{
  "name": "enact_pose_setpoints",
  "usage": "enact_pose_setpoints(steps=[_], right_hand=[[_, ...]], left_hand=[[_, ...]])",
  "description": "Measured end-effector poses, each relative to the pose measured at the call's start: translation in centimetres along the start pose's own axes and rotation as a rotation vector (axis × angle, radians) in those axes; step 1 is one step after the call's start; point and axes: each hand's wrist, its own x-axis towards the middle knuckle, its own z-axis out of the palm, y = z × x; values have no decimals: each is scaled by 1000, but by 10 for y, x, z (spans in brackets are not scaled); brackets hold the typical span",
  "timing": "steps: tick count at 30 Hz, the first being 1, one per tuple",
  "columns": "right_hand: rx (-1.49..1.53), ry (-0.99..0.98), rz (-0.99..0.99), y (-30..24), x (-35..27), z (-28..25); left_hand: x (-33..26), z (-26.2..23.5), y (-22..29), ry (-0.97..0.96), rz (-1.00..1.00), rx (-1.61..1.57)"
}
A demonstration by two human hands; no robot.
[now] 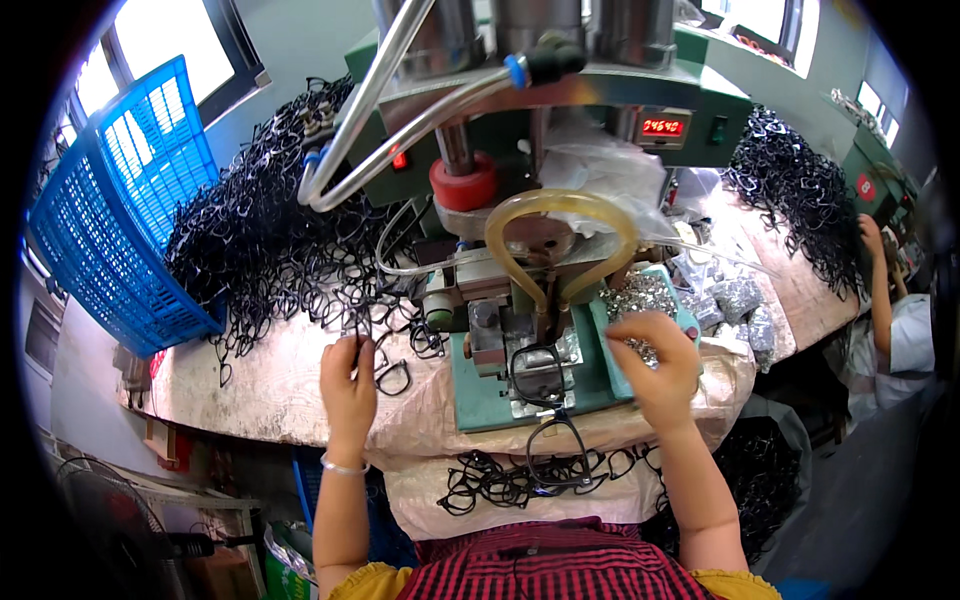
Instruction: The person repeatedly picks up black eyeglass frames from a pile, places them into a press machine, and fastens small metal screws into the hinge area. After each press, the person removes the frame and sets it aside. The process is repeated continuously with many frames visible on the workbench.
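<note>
My left hand (348,385) pinches a black eyeglass frame front (362,328) at the near edge of a big heap of black frames (270,240). My right hand (655,365) hovers with curled fingers over a teal tray of small shiny metal parts (640,295), fingertips pinched together; what they hold is too small to tell. Between my hands stands a small press (520,300) on a green base plate (480,395), with one black frame (540,372) lying on its fixture. More black frames (520,475) lie in my lap.
A blue plastic basket (120,210) leans at the far left. A yellowish hose loop (560,235) and metal tubes (370,130) hang over the press. Bagged metal parts (735,300) and another frame heap (800,195) lie right. Another person's arm (880,290) works at far right.
</note>
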Motion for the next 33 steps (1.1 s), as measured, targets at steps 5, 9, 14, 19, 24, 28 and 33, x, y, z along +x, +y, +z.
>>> enact_pose_setpoints(steps=[5,9,14,19,24,28,33], right_hand=[[330,-1,219,-4,1,53],[525,80,315,1,-5,56],[649,1,364,-12,0,54],[717,-8,413,-39,-5,56],[284,-114,243,-30,-15,22],[-210,73,319,33,-59,-35],[-713,87,99,66,-67,-36]], left_hand=[[-21,39,-22,240,104,137],[-27,51,8,260,85,188],[19,53,-20,233,-210,-358],[33,73,-109,158,-297,80],[3,64,-101,148,-254,42],[-19,7,24,435,-171,-421],[-31,-1,132,-130,802,-551]])
